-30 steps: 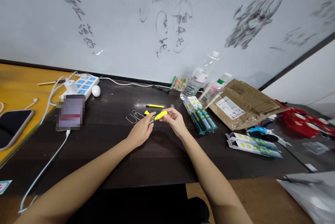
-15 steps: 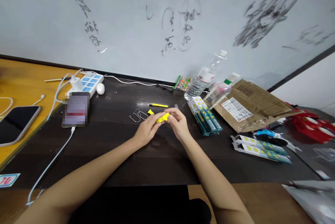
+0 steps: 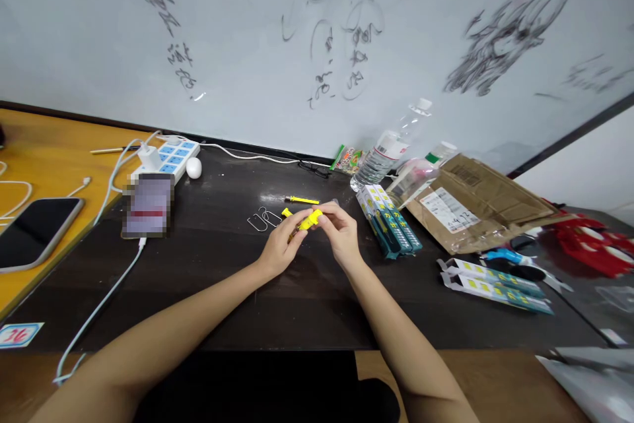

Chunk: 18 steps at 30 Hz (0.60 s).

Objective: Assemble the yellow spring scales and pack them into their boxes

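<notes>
Above the dark table, my left hand and my right hand meet with fingers closed on a small bright yellow plastic part. Thumbs and fingertips pinch it from both sides, hiding some of its shape. A darker piece shows near the left fingertips, too small to make out. Just beyond the hands lies a thin yellow-and-black rod. Another small yellow piece sits by the left fingers, beside bent metal wire hooks.
Teal-and-white boxes stand right of my hands, with opened boxes further right. Behind them are a water bottle and a brown parcel. On the left are a charging phone, a power strip and another phone.
The yellow part has turned between my fingers and now tilts up to the right, with more of it showing. The view has shifted slightly.
</notes>
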Each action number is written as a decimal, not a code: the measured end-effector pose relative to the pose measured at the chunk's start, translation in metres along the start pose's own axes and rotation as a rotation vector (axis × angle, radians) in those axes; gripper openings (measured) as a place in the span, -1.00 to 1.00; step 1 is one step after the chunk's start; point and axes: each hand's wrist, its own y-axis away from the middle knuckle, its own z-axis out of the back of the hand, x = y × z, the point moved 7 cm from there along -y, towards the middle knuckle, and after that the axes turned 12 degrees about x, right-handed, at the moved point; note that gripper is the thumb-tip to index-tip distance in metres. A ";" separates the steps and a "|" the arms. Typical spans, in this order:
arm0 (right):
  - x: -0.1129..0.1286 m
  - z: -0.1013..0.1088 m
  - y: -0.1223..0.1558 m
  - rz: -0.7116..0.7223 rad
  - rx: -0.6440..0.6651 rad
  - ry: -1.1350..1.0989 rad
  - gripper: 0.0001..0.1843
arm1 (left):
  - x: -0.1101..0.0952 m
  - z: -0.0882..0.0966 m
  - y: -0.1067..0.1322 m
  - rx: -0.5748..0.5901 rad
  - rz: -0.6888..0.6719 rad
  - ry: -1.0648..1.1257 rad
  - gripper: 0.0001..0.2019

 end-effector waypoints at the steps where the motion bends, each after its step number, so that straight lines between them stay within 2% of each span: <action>1: 0.001 0.001 0.000 0.003 0.005 0.011 -0.81 | 0.001 -0.001 0.000 0.008 0.011 0.010 -0.62; 10: -0.002 0.003 0.001 -0.012 0.047 -0.020 -0.85 | 0.007 -0.004 0.001 0.043 0.064 0.103 -0.60; 14: -0.004 0.003 0.003 -0.032 0.057 -0.027 -0.80 | 0.007 -0.004 0.001 0.050 0.113 0.134 -0.58; 18: -0.003 0.003 0.003 -0.059 0.076 0.000 -0.79 | 0.006 -0.004 0.001 0.040 0.093 0.146 -0.60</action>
